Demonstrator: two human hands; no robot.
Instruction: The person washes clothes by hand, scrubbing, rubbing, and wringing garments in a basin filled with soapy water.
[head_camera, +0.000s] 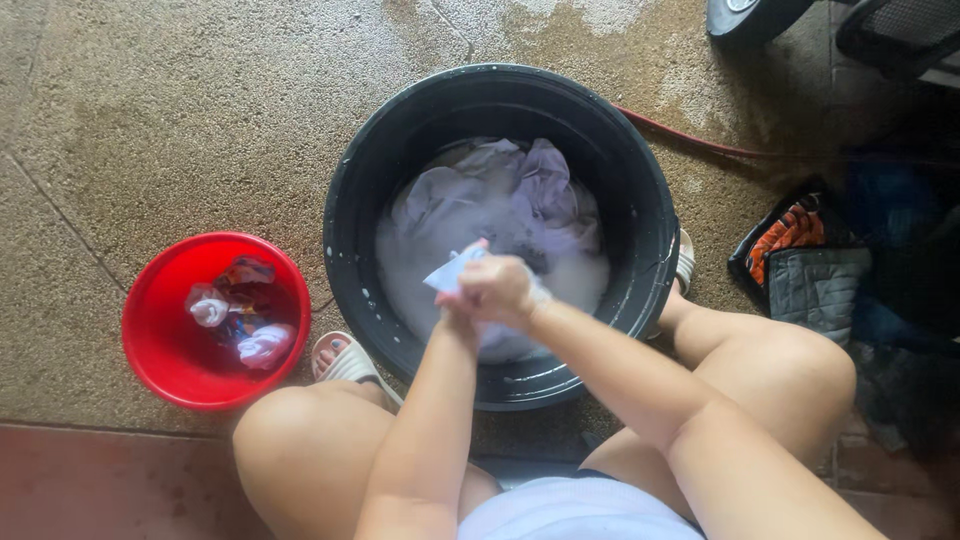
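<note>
Two hands, left hand (458, 300) and right hand (500, 290), grip closed around one white cloth (450, 270) over the black tub (640, 200)'s soapy water; most laundry (500, 195) soaks, a few washed pieces (240, 315) at nine o'clock in the red basin (150, 340).

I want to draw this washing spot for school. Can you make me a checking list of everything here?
Surface: rough concrete floor, wet in patches.
Job's things: big black tub with soapy water and soaking clothes; small pale cloth squeezed between both hands.
Clutter: red basin holding wrung clothes on the left; pile of clothes on the right.
Grippers: left hand and right hand pressed together on the cloth above the tub.
Cables: red hose behind the tub.
Surroundings: dark objects at top right, unclear; sandalled foot beside the tub.
</note>
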